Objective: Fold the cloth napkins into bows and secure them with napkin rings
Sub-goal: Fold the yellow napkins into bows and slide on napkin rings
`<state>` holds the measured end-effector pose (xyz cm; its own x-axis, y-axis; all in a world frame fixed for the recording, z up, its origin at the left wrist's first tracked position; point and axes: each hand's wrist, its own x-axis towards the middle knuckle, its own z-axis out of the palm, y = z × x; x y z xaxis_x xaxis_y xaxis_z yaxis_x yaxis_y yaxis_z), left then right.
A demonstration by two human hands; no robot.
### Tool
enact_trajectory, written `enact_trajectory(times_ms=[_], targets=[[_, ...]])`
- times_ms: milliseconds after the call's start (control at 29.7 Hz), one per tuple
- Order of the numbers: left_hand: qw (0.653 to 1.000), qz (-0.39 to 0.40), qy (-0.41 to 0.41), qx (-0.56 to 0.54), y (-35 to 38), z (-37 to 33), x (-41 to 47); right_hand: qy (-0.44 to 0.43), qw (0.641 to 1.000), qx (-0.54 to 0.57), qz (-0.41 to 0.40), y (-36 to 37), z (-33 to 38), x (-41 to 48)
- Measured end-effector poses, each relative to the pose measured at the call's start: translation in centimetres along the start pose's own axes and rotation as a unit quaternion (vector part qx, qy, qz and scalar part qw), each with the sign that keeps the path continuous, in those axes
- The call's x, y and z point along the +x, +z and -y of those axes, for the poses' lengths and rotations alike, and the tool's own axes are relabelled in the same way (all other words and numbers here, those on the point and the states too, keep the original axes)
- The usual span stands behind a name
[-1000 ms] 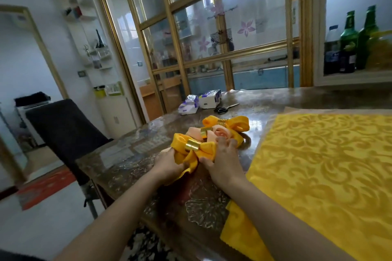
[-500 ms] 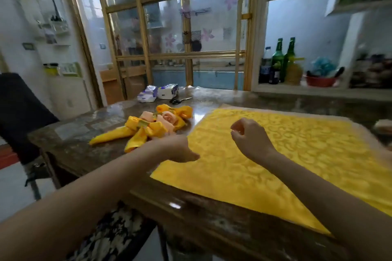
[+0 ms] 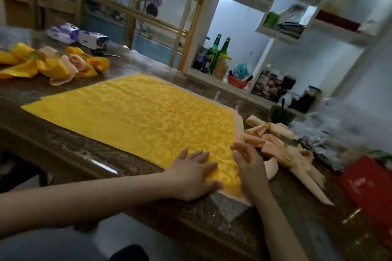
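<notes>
The left hand (image 3: 195,172) is lying flat with straight fingers, pressing the near right corner of a square yellow damask cloth napkin (image 3: 137,116). The right hand (image 3: 249,163) is hanging over that corner's edge, fingers loosely extended and gripping nothing; contact is unclear. The napkin is lying spread over a peach cloth (image 3: 239,125) on a dark carved wooden table (image 3: 63,148). A new bow seems to be starting, and the next move likely calls for lifting this edge and folding it evenly. Finished peach cloth bows with gold rings (image 3: 273,144) are sitting just beside.
</notes>
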<state>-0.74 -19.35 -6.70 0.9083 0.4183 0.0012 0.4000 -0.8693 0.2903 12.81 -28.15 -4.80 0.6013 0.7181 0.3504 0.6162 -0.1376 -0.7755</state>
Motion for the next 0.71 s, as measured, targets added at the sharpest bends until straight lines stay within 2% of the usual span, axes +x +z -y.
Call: enact_trajectory(times_ms=[169, 371, 708], targets=[[0.998, -0.026, 0.010, -0.049, 0.0, 0.1, -0.1, -0.009, 0.997, -0.065, 0.035, 0.3, -0.5, -0.8], [0.996, -0.035, 0.020, -0.076, 0.0, 0.4, -0.7, 0.047, 0.998, -0.024, 0.027, -0.4, -0.6, -1.3], [0.975, -0.115, 0.045, -0.186, -0.3, 0.7, -1.1, 0.038, 0.997, -0.059, 0.042, -0.6, -0.7, -0.9]])
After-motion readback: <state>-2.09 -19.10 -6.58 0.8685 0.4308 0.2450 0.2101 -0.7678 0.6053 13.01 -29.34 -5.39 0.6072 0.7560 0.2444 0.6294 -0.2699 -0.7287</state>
